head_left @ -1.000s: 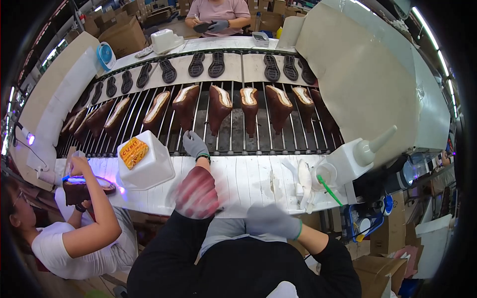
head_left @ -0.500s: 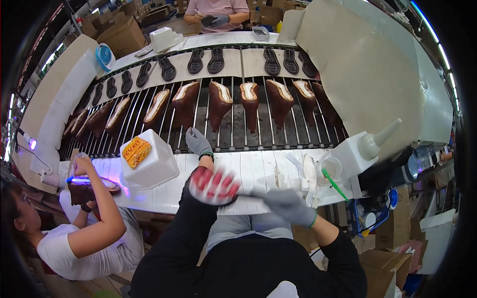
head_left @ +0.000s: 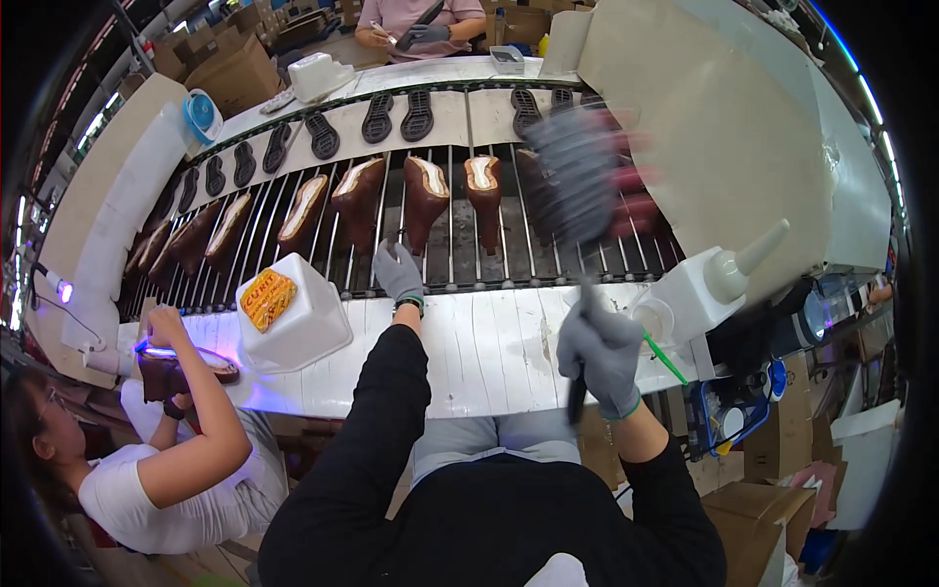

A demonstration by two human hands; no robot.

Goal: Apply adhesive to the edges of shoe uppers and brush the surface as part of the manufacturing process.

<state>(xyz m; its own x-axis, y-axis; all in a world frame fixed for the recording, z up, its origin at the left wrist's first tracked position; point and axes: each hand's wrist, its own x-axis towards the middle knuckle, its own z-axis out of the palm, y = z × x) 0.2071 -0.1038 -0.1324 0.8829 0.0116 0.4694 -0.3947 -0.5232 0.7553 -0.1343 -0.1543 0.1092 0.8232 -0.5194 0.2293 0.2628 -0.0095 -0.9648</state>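
Observation:
My right hand [head_left: 606, 357], in a grey glove, is closed round the dark handle of a paddle-like thing [head_left: 575, 176]. Its broad rounded head is grey, smeared by motion, with red streaks beside it; its exact kind cannot be made out. That head covers part of the right-hand shoes. My left hand [head_left: 398, 274], gloved too, lies at the near edge of the roller rack [head_left: 450, 279] with fingers apart and nothing in them. Just beyond its fingertips, a dark brown boot upper [head_left: 426, 205] stands sole side up, showing a pale bottom. Another boot upper [head_left: 484, 201] is to its right.
Black soles [head_left: 417, 115] lie in a row on the far strip. A white tub [head_left: 293, 318] carries a yellow packet [head_left: 267, 300]. At right stand a white bottle [head_left: 704, 284] and a green-handled brush [head_left: 665, 359]. A co-worker [head_left: 176, 440] sits at left; another person [head_left: 421, 29] works opposite.
My right hand has swung the paddle-like thing from over my left forearm up and right above the rack. My left hand's fingers have spread. The person opposite now lifts a dark sole.

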